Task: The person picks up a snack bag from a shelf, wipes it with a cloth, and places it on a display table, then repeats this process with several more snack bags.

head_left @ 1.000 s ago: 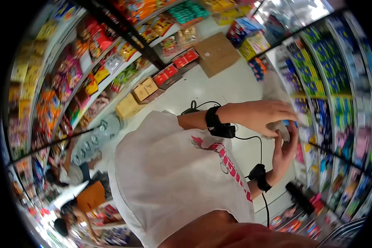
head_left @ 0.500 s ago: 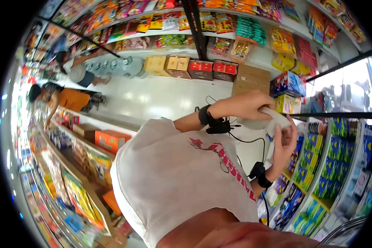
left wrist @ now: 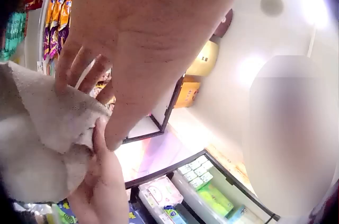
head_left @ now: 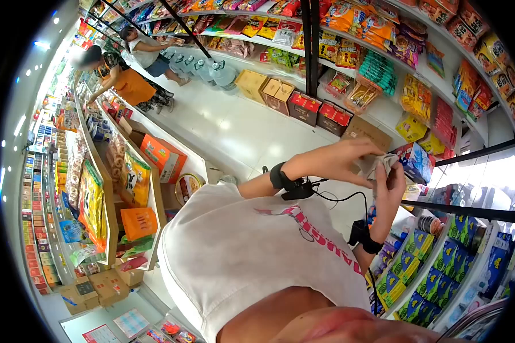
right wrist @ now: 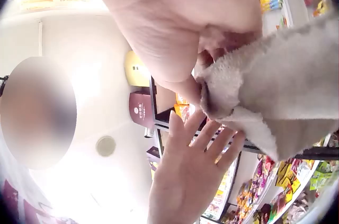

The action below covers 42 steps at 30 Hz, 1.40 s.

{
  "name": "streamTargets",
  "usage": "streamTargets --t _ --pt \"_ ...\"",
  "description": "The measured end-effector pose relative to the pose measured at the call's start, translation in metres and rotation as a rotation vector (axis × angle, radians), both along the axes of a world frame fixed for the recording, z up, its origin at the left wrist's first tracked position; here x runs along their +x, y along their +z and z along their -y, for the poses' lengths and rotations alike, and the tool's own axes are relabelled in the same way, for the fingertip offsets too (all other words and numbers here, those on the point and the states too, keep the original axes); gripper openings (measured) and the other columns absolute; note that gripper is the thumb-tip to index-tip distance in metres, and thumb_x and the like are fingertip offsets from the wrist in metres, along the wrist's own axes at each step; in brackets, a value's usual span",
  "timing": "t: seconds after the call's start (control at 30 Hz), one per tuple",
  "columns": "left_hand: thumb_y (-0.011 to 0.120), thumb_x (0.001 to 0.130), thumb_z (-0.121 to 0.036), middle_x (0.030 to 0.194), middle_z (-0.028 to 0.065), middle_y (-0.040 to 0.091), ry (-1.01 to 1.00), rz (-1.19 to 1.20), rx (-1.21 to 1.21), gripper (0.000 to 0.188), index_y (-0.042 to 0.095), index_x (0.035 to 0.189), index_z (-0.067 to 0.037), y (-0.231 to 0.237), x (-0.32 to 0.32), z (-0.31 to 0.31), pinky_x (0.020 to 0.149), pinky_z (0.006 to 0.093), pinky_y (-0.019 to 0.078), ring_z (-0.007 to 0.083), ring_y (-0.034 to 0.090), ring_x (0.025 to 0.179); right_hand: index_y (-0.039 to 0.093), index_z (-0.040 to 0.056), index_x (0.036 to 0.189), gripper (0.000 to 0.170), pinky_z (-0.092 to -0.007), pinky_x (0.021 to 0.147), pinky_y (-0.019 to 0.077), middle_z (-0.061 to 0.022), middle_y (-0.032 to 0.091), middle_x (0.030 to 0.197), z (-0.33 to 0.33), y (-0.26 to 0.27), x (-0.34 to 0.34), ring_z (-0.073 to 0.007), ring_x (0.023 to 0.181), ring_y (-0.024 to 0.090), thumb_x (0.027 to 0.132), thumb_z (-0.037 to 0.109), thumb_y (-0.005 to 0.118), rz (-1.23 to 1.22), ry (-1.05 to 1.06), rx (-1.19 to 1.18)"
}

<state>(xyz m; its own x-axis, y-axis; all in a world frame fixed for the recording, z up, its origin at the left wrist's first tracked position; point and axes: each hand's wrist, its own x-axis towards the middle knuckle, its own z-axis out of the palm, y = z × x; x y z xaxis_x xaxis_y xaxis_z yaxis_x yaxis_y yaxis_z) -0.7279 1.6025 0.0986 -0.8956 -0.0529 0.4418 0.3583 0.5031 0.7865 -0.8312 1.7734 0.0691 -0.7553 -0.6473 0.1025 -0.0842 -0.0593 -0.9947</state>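
Note:
A grey-white cloth [head_left: 380, 164] with fuzzy edges is bunched between the two hands in the head view. My right hand [head_left: 390, 186] pinches it between thumb and fingers. Close up in the right wrist view, the cloth [right wrist: 286, 86] drapes away to the right from that pinch. My left hand [head_left: 335, 160] reaches in from the other side, its fingertips at the cloth. In the right wrist view the left hand [right wrist: 193, 168] shows spread, mostly straight fingers, some tips overlapped by the cloth's lower edge.
Snack shelves [head_left: 406, 63] run along the back, with cartons [head_left: 303, 107] on the floor beneath. Shelves of blue-green packs [head_left: 440, 280] stand at right. On the left is a low display with an orange box [head_left: 163, 155]. Two other people stand far left. A black cable [head_left: 349, 197] hangs between the wrists.
The head view has swung round, bringing the left display into sight. The cloth, hanging low at first, is now bunched up between the hands. The left fingers, bent over it earlier, are straighter.

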Motion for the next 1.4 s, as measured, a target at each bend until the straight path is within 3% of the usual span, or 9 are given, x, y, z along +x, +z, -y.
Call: streamTargets --t 0.37,0.53,0.63,0.8,0.9,1.0,1.13,1.33,1.4 --pt "0.071 0.088 -0.007 0.114 0.0135 0.066 0.218 0.058 0.282 0.045 0.056 0.130 0.000 -0.026 0.011 0.063 0.081 0.0326 0.0548 0.0211 0.066 0.097 0.057 -0.0012 0.110 0.020 -0.0210 0.080 0.0447 -0.0020 0.061 0.100 0.082 -0.005 -0.019 -0.0070 0.092 0.056 0.098 0.012 0.065 -0.052 0.208 0.068" --pt "0.061 0.096 -0.010 0.086 0.0063 0.064 0.461 0.027 0.448 0.031 0.057 0.126 0.000 -0.046 0.014 0.095 0.068 0.0262 0.0513 0.0098 0.063 0.077 0.057 -0.0020 0.122 0.027 -0.0209 0.078 0.0459 -0.0032 0.066 0.100 0.109 -0.002 -0.024 -0.0072 0.091 0.059 0.100 0.013 0.063 -0.054 0.215 0.097" --pt "0.066 0.093 -0.010 0.099 0.0049 0.065 0.453 0.123 0.556 0.042 0.055 0.133 -0.002 -0.032 0.022 0.105 0.081 0.0294 0.0506 0.0118 0.060 0.088 0.056 -0.0001 0.124 0.029 -0.0196 0.072 0.0437 -0.0014 0.066 0.096 0.118 0.012 -0.029 -0.0052 0.086 0.058 0.100 0.014 0.063 -0.058 0.249 0.166" --pt "0.074 0.087 -0.013 0.117 0.0088 0.064 0.525 0.030 0.212 0.058 0.051 0.139 -0.006 -0.022 0.013 0.094 0.092 0.0311 0.0499 0.0170 0.063 0.095 0.058 0.0018 0.121 0.027 -0.0188 0.065 0.0413 0.0000 0.067 0.089 0.131 0.003 -0.044 -0.0030 0.077 0.057 0.097 0.012 0.065 -0.120 0.305 0.134" --pt "0.072 0.088 -0.010 0.118 0.0084 0.067 0.583 0.276 0.524 0.049 0.056 0.133 -0.004 -0.022 0.009 0.092 0.085 0.0287 0.0518 0.0146 0.064 0.093 0.061 0.0009 0.113 0.021 -0.0193 0.068 0.0436 -0.0001 0.066 0.087 0.132 -0.001 -0.062 -0.0031 0.078 0.057 0.097 0.012 0.066 -0.062 0.360 0.149" --pt "0.071 0.084 -0.006 0.100 0.0099 0.070 0.746 0.028 0.234 0.036 0.065 0.119 0.000 -0.037 -0.003 0.090 0.069 0.0302 0.0513 0.0165 0.064 0.075 0.064 -0.0015 0.110 0.019 -0.0210 0.071 0.0468 -0.0026 0.068 0.087 0.124 0.003 -0.084 -0.0049 0.079 0.059 0.098 0.013 0.064 -0.154 0.352 0.156" --pt "0.068 0.088 -0.007 0.083 0.0106 0.070 0.803 0.127 0.299 0.019 0.070 0.104 0.003 -0.010 -0.019 0.064 0.065 0.0297 0.0500 0.0151 0.060 0.068 0.067 -0.0041 0.109 0.021 -0.0261 0.072 0.0499 -0.0104 0.071 0.088 0.106 -0.002 -0.123 -0.0115 0.077 0.064 0.101 0.013 0.060 -0.317 0.329 0.157" --pt "0.066 0.095 -0.015 0.075 0.0077 0.068 0.915 0.179 0.180 0.020 0.070 0.104 0.003 -0.002 -0.060 0.023 0.063 0.0272 0.0483 0.0103 0.059 0.069 0.069 -0.0039 0.106 0.017 -0.0282 0.073 0.0514 -0.0136 0.072 0.090 0.081 -0.006 -0.179 -0.0189 0.075 0.068 0.095 0.009 0.064 -0.757 0.118 -0.104" --pt "0.064 0.097 -0.016 0.073 0.0043 0.065 0.898 0.212 0.326 0.022 0.070 0.101 0.005 -0.015 -0.074 0.013 0.060 0.0265 0.0455 0.0082 0.055 0.067 0.070 -0.0029 0.106 0.017 -0.0290 0.073 0.0521 -0.0124 0.071 0.089 0.063 -0.002 -0.190 -0.0186 0.075 0.068 0.094 0.009 0.066 -0.535 0.190 -0.017"
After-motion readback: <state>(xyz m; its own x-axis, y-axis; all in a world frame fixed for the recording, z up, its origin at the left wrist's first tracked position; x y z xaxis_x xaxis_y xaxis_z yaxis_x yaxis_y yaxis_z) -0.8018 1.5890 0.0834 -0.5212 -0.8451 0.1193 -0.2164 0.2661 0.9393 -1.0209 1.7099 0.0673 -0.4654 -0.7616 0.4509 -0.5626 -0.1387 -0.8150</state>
